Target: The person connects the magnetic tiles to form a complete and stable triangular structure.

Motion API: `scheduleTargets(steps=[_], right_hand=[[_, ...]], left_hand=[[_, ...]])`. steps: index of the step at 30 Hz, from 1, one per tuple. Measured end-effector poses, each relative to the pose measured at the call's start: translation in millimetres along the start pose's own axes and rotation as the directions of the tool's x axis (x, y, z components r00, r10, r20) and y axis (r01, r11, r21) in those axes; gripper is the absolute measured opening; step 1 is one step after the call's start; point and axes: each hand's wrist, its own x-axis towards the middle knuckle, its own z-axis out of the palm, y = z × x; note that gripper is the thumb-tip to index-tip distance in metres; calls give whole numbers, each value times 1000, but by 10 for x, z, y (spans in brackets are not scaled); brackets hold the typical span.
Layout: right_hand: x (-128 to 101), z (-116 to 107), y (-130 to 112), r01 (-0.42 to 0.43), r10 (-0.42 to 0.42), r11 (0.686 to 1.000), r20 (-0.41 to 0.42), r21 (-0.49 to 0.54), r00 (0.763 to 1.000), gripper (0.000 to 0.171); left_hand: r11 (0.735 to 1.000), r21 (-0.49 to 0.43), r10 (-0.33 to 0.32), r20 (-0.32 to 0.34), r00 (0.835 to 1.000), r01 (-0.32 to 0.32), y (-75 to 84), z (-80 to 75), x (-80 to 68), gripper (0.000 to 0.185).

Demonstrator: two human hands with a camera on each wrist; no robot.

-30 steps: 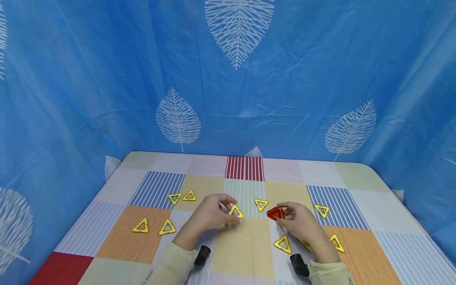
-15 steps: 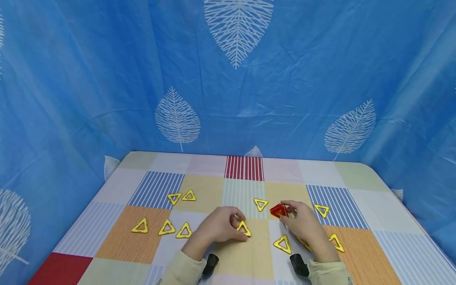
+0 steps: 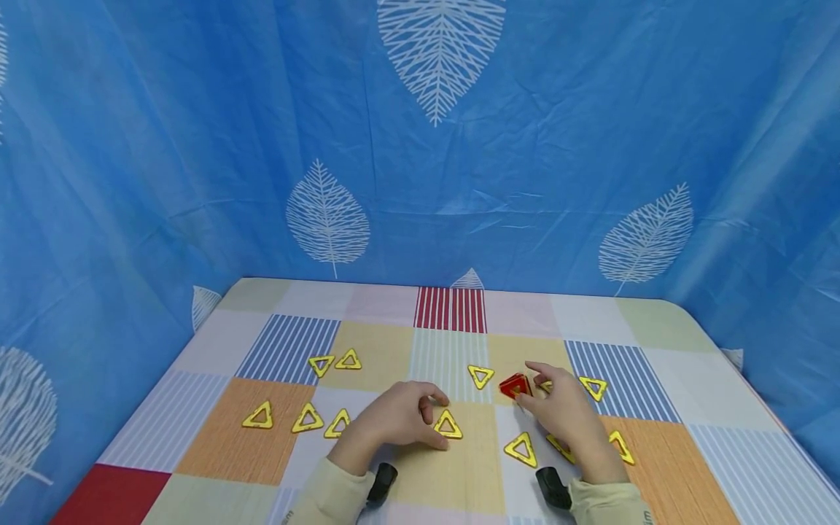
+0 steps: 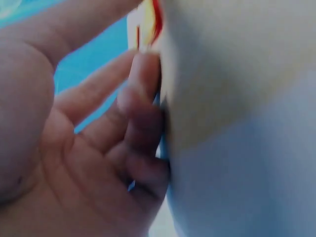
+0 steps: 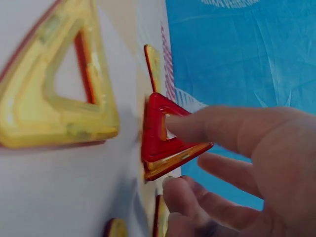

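My left hand (image 3: 400, 415) is low over the cloth, thumb and index finger parted around a yellow triangle tile (image 3: 448, 424) lying flat. In the left wrist view, a yellow and red edge of a tile (image 4: 150, 22) shows beyond the fingers. My right hand (image 3: 558, 405) is at a small solid shape of red and yellow triangle tiles (image 3: 513, 385) on the table. Its thumb (image 5: 192, 126) touches the red face, overlapping the triangular opening, while the index finger stands off at the far side. The shape's lower edge is yellow in the right wrist view.
Several yellow triangle tiles lie left of the left hand, including one tile (image 3: 258, 415) on the orange patch. Around the right hand lie other yellow tiles, one nearer tile (image 3: 521, 450) and one farther tile (image 3: 480, 377). A blue leaf-print curtain (image 3: 525, 146) hangs behind the patchwork-covered table (image 3: 459, 474).
My left hand brought its yellow tile nearer, laid it flat and parted its fingers from it. The red and yellow shape moved slightly right and away; the right index finger lifted off it.
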Motion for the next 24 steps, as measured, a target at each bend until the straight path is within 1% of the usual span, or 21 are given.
scheduleTargets(steps=[3,5,8,12,14,16,20,24], right_hand=[[4,-17,-9,25,-24,999,-19,44,1000,64],[5,-25,-14,45,-42,997,-37,69,998,64],[10,-28,-17,88,-83,994,-67,70,994,62],[22,-10,-27,175,-170,983,-85,60,982,60],[32,6,-30,220,-214,973,-85,70,973,60],[38,17,-29,248,-241,963,-77,101,967,60],[57,22,-14,265,-261,953,-47,144,964,61],[116,17,-9,259,-263,955,7,145,965,62]], left_hand=[[999,-41,17,53,998,-15,-57,-58,-5,46],[997,-73,40,85,996,-34,-77,-85,-10,44],[993,-102,67,118,991,-55,-88,-97,-13,42],[991,-117,73,116,990,-60,-93,-100,-8,40],[991,-124,73,112,991,-59,-103,-98,1,40],[990,-128,69,112,991,-54,-108,-96,7,39],[990,-129,64,116,991,-49,-115,-83,20,39],[991,-122,64,118,991,-50,-120,-80,33,39]])
